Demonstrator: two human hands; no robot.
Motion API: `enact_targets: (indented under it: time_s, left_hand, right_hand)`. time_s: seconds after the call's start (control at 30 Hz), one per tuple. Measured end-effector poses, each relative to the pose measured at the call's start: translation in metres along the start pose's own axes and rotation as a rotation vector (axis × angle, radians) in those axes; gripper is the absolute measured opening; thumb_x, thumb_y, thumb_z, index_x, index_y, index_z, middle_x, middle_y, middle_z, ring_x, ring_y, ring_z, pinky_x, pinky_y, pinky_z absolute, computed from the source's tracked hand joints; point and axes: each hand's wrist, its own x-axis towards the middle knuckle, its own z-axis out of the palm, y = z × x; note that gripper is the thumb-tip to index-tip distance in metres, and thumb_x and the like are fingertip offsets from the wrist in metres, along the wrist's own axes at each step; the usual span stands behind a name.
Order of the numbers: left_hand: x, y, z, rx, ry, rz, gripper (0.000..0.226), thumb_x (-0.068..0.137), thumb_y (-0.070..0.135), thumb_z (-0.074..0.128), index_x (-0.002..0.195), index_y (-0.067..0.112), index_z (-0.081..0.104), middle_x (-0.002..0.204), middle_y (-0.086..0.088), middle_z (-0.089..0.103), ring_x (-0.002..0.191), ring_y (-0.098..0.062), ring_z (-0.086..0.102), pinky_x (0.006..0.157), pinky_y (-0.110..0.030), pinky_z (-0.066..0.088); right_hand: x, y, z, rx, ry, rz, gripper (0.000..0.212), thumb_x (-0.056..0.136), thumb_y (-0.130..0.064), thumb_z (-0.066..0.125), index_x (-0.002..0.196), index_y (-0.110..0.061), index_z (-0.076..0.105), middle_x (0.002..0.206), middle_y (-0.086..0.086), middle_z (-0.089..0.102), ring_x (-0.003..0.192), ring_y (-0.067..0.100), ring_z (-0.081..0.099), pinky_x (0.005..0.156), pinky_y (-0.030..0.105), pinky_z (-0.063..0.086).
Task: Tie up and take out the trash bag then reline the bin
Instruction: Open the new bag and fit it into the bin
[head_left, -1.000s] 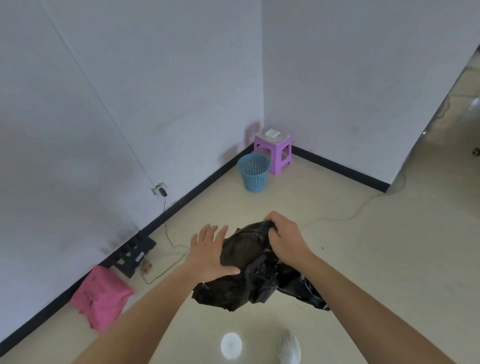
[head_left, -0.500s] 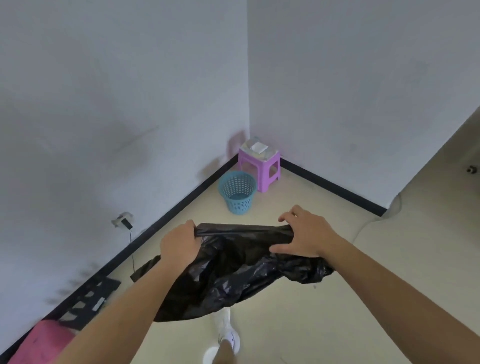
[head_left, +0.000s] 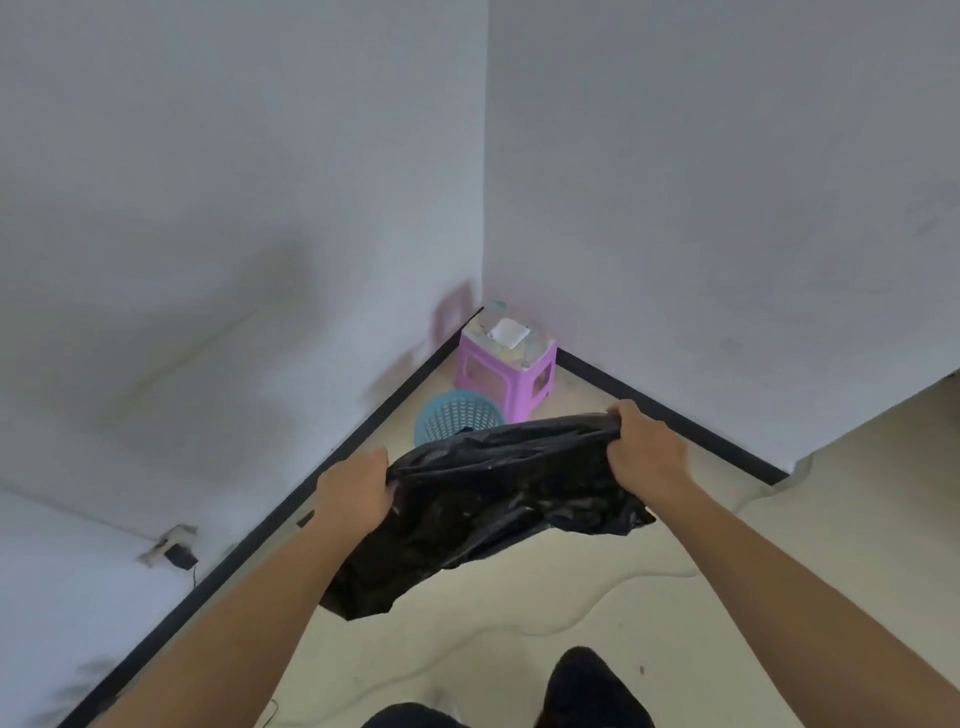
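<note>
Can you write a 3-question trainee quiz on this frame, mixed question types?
1. True or false: the black trash bag is already inside the blue bin.
2. Which hands grip the bag's edge? A) left hand only B) right hand only C) both
3. Fill in: the bin stands on the floor beside a purple ____.

Key
1. False: the bag is held in the air, short of the bin.
2. C
3. stool

one bag (head_left: 483, 499), one bin (head_left: 457, 421), one stool (head_left: 506, 371)
</note>
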Motion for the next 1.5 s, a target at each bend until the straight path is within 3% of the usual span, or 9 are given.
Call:
enact_targets:
  time_s: [0.2,0.37,0.53,0.7,0.9,1.07,1.3,1.37,1.5]
  left_hand:
    - [0.123,0.048,0.028,-0.388,-0.103,-0.215,0.039,0.103,0.044,0.033,0.110,0.013,0.057,0.100,-0.005,0.066,0.091,-0.024,0.065,0.088,-0.039,0.051]
    - [0.209,0.096,0.070,-0.654,-0.278,-0.405,0.040,0.093,0.031,0.061,0.124,0.011,0.046,0.108,-0.005,0.059,0.095,-0.022,0.055,0.085,-0.033,0.045]
    - [0.287,0.121,0.125,-0.696,-0.264,-0.575,0.051,0.089,0.018,0.063,0.134,0.009,0.038,0.110,-0.006,0.056,0.094,-0.024,0.055,0.081,-0.034,0.046]
    - [0.335,0.114,0.203,-0.675,-0.337,-0.681,0.046,0.092,0.005,0.045,0.136,0.008,0.034,0.104,-0.008,0.055,0.092,-0.028,0.055,0.075,-0.036,0.041]
    - [0.363,0.087,0.291,-0.663,-0.438,-0.768,0.035,0.098,0.019,0.046,0.127,0.003,0.035,0.101,-0.007,0.048,0.090,-0.025,0.051,0.076,-0.035,0.039]
    - [0.379,0.051,0.351,-0.600,-0.303,-0.724,0.036,0.099,0.035,0.045,0.119,0.005,0.041,0.105,-0.011,0.054,0.091,-0.028,0.052,0.075,-0.038,0.040]
    - [0.385,0.008,0.402,-0.646,-0.132,-0.758,0.029,0.103,0.028,0.036,0.116,0.005,0.048,0.095,-0.004,0.052,0.078,-0.018,0.047,0.069,-0.031,0.032]
    - [0.385,0.000,0.416,-0.688,-0.096,-0.755,0.029,0.103,0.028,0.035,0.116,0.006,0.050,0.094,-0.002,0.053,0.076,-0.016,0.047,0.069,-0.028,0.032]
    - [0.393,-0.018,0.437,-0.738,0.025,-0.685,0.030,0.104,0.026,0.033,0.117,0.007,0.051,0.095,0.000,0.055,0.077,-0.012,0.049,0.063,-0.015,0.031]
  right_hand:
    - [0.129,-0.022,0.032,0.438,-0.149,0.075,0.035,0.097,-0.032,0.032,0.119,-0.022,0.057,0.109,0.009,0.066,0.093,0.032,0.060,0.081,0.038,0.047]
    - [0.226,-0.040,0.097,0.638,-0.416,-0.065,0.031,0.102,-0.026,0.046,0.133,-0.029,0.051,0.111,-0.010,0.058,0.086,0.006,0.054,0.079,0.023,0.041]
    - [0.308,-0.034,0.217,0.501,-0.648,-0.193,0.051,0.079,-0.041,0.041,0.129,-0.032,0.051,0.121,0.001,0.059,0.102,0.023,0.061,0.082,0.039,0.054]
    - [0.345,-0.034,0.275,0.418,-0.619,-0.151,0.057,0.089,-0.018,0.053,0.145,-0.019,0.040,0.142,0.008,0.043,0.117,0.027,0.052,0.096,0.043,0.049]
    - [0.363,-0.040,0.359,0.291,-0.545,-0.203,0.069,0.086,-0.019,0.065,0.148,-0.009,0.037,0.153,0.016,0.032,0.138,0.036,0.037,0.113,0.047,0.037]
    - [0.375,-0.076,0.434,0.352,-0.851,-0.338,0.062,0.093,-0.038,0.047,0.150,-0.014,0.042,0.157,0.014,0.037,0.148,0.030,0.027,0.122,0.046,0.020]
    - [0.378,-0.117,0.501,0.510,-0.512,0.233,0.038,0.094,-0.030,0.050,0.130,-0.043,0.052,0.166,0.005,0.003,0.152,0.032,-0.008,0.121,0.050,-0.002]
    - [0.379,-0.126,0.512,0.593,-0.587,0.376,0.032,0.094,-0.032,0.049,0.124,-0.039,0.057,0.161,0.008,0.023,0.148,0.035,0.013,0.119,0.050,0.015]
    - [0.391,-0.137,0.523,1.461,-0.833,0.745,0.036,0.087,-0.014,0.042,0.114,-0.001,0.062,0.107,0.022,0.065,0.100,0.038,0.060,0.096,0.052,0.051]
